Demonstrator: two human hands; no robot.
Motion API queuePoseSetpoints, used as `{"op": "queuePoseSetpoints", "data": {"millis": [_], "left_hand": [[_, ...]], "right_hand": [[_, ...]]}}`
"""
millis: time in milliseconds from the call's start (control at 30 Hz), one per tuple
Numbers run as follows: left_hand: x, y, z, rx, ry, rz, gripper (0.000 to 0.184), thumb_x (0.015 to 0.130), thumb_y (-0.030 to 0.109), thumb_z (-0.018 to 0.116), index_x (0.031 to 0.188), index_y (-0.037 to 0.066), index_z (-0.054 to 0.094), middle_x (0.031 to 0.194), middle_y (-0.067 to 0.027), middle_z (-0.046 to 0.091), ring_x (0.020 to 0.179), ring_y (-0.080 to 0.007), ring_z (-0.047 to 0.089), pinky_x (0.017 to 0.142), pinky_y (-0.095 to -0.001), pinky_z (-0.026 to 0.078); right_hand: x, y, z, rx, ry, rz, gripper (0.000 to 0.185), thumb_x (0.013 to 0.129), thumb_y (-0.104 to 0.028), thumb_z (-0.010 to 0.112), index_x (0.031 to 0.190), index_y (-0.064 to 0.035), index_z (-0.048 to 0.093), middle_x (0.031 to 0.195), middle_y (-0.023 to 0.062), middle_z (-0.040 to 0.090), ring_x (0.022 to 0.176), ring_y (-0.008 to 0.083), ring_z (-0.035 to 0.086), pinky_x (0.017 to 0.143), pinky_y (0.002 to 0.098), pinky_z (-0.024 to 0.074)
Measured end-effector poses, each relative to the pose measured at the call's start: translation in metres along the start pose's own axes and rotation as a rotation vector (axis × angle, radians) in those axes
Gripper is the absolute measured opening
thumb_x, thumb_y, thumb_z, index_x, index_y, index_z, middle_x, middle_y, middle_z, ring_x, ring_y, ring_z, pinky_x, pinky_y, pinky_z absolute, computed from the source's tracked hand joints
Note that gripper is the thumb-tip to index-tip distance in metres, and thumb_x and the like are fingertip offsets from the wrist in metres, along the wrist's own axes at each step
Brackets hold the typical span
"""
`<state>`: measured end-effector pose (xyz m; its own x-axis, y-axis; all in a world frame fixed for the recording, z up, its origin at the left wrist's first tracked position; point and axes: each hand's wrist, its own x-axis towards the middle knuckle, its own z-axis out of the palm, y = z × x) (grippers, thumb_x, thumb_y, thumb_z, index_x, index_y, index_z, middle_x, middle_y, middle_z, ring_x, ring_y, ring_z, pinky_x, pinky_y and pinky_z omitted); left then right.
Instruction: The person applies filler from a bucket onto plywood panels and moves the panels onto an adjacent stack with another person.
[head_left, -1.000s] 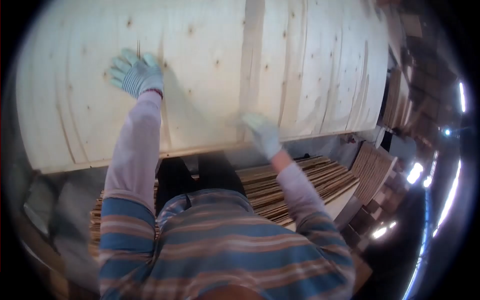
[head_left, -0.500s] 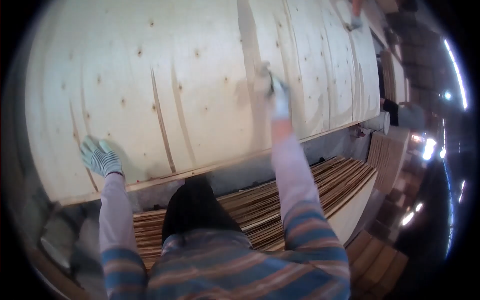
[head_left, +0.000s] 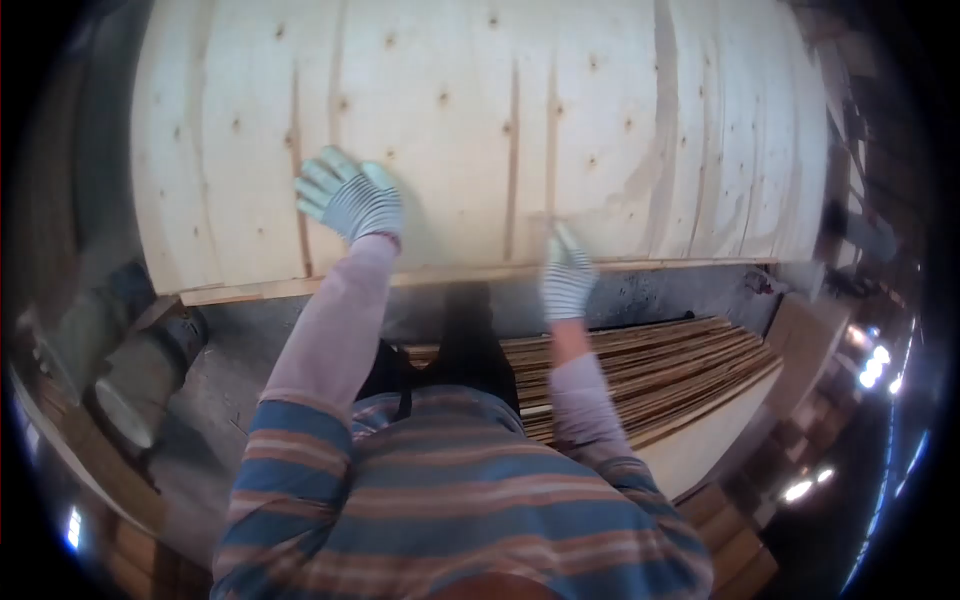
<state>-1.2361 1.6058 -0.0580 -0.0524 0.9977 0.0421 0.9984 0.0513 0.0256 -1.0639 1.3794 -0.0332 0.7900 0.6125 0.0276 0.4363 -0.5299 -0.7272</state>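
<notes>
A large pale wooden sheet (head_left: 450, 180) with knots and brown streaks spans the upper view. On its left part my left hand (head_left: 352, 197), in a white glove with dark stripes, lies flat with fingers spread. My right hand (head_left: 567, 275), gloved alike, is at the sheet's near edge with its fingers pressed together, pointing away from me. Something thin and blurred shows at its fingertips over a brown streak; I cannot make out what it is.
A stack of thin wooden sheets (head_left: 660, 375) lies below the near edge, right of my legs. Brown stacked boards (head_left: 805, 335) stand farther right. A rounded grey object (head_left: 135, 395) sits on the floor at left. Bright lights show at far right.
The view has shifted left over the sheet. My right hand has come back from the middle of the sheet to its near edge. The other person's hand at the upper right is no longer visible.
</notes>
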Motion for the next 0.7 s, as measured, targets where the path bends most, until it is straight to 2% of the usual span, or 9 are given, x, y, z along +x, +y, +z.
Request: {"op": "queuePoseSetpoints", "data": {"millis": [100, 233, 300, 333, 367, 467, 500, 633, 700], "left_hand": [[0.009, -0.022, -0.003, -0.155, -0.024, 0.200, 0.061, 0.084, 0.037, 0.052, 0.136, 0.007, 0.040, 0.140, -0.0215, 0.035, 0.132, -0.0421, 0.029, 0.108, -0.0563, 0.021], [0.077, -0.140, -0.031, -0.313, -0.323, 0.679, 0.059, 0.085, 0.037, 0.051, 0.135, 0.005, 0.042, 0.139, -0.0218, 0.039, 0.132, -0.0378, 0.031, 0.109, -0.0534, 0.021], [0.127, -0.229, -0.026, -0.014, -0.198, 0.285, 0.056, 0.086, 0.039, 0.048, 0.131, 0.006, 0.046, 0.134, -0.0200, 0.045, 0.130, -0.0341, 0.036, 0.105, -0.0518, 0.027], [0.150, -0.274, -0.032, 0.087, -0.136, 0.109, 0.056, 0.087, 0.041, 0.046, 0.132, 0.006, 0.046, 0.133, -0.0196, 0.046, 0.126, -0.0350, 0.040, 0.103, -0.0513, 0.031], [0.171, -0.311, -0.035, 0.184, -0.078, -0.069, 0.056, 0.088, 0.042, 0.044, 0.132, 0.007, 0.045, 0.131, -0.0193, 0.048, 0.122, -0.0358, 0.045, 0.100, -0.0507, 0.034], [0.191, -0.366, 0.025, -0.012, 0.227, -0.191, 0.056, 0.088, 0.044, 0.043, 0.128, 0.006, 0.046, 0.115, -0.0191, 0.056, 0.104, -0.0352, 0.055, 0.088, -0.0477, 0.043], [0.189, -0.369, 0.021, -0.015, 0.134, -0.227, 0.057, 0.088, 0.044, 0.043, 0.130, 0.005, 0.044, 0.116, -0.0196, 0.056, 0.104, -0.0357, 0.055, 0.087, -0.0477, 0.043], [0.190, -0.358, -0.002, -0.019, -0.030, -0.302, 0.059, 0.089, 0.043, 0.043, 0.133, 0.005, 0.041, 0.116, -0.0208, 0.056, 0.102, -0.0363, 0.056, 0.086, -0.0479, 0.044], [0.195, -0.354, -0.008, -0.049, -0.059, -0.332, 0.059, 0.089, 0.043, 0.043, 0.133, 0.005, 0.041, 0.116, -0.0208, 0.056, 0.101, -0.0361, 0.057, 0.086, -0.0477, 0.044]], "right_hand": [[-0.079, -0.076, 0.098, -0.450, -0.008, -0.303, 0.034, 0.080, -0.005, 0.058, 0.114, -0.0124, 0.064, 0.098, 0.0132, 0.067, 0.092, 0.0284, 0.066, 0.074, 0.0370, 0.0553], [-0.139, -0.165, 0.171, -0.393, -0.139, -0.379, 0.031, 0.086, -0.012, 0.055, 0.115, -0.0043, 0.062, 0.102, 0.0157, 0.067, 0.094, 0.0297, 0.065, 0.086, 0.0341, 0.0505], [-0.130, -0.198, 0.164, 0.090, -0.276, -0.036, 0.030, 0.088, -0.015, 0.057, 0.115, -0.0021, 0.062, 0.104, 0.0146, 0.067, 0.095, 0.0246, 0.065, 0.086, 0.0317, 0.0496], [-0.113, -0.209, 0.156, -0.056, -0.371, 0.043, 0.030, 0.089, -0.020, 0.058, 0.111, 0.0006, 0.064, 0.099, 0.0108, 0.069, 0.090, 0.0191, 0.065, 0.083, 0.0293, 0.0498], [-0.104, -0.210, 0.158, 0.336, -0.341, 0.368, 0.032, 0.089, -0.023, 0.059, 0.109, 0.0028, 0.064, 0.095, 0.0085, 0.068, 0.086, 0.0162, 0.063, 0.082, 0.0309, 0.0495], [-0.041, -0.202, 0.186, 0.098, -0.338, 0.096, 0.025, 0.086, -0.021, 0.063, 0.096, 0.0012, 0.067, 0.084, 0.0115, 0.066, 0.074, 0.0193, 0.061, 0.071, 0.0353, 0.0482], [-0.021, -0.199, 0.205, 0.051, -0.188, -0.101, 0.020, 0.085, -0.019, 0.063, 0.091, -0.0009, 0.069, 0.078, 0.0134, 0.067, 0.070, 0.0207, 0.061, 0.067, 0.0350, 0.0479], [0.001, -0.209, 0.231, 0.151, -0.411, -0.267, 0.022, 0.086, -0.018, 0.061, 0.102, -0.0056, 0.068, 0.085, 0.0144, 0.069, 0.075, 0.0268, 0.065, 0.070, 0.0355, 0.0503], [-0.065, -0.206, 0.212, -0.299, -0.389, -0.321, 0.029, 0.087, -0.016, 0.059, 0.114, -0.0095, 0.065, 0.099, 0.0142, 0.068, 0.087, 0.0296, 0.066, 0.078, 0.0346, 0.0526]]}}
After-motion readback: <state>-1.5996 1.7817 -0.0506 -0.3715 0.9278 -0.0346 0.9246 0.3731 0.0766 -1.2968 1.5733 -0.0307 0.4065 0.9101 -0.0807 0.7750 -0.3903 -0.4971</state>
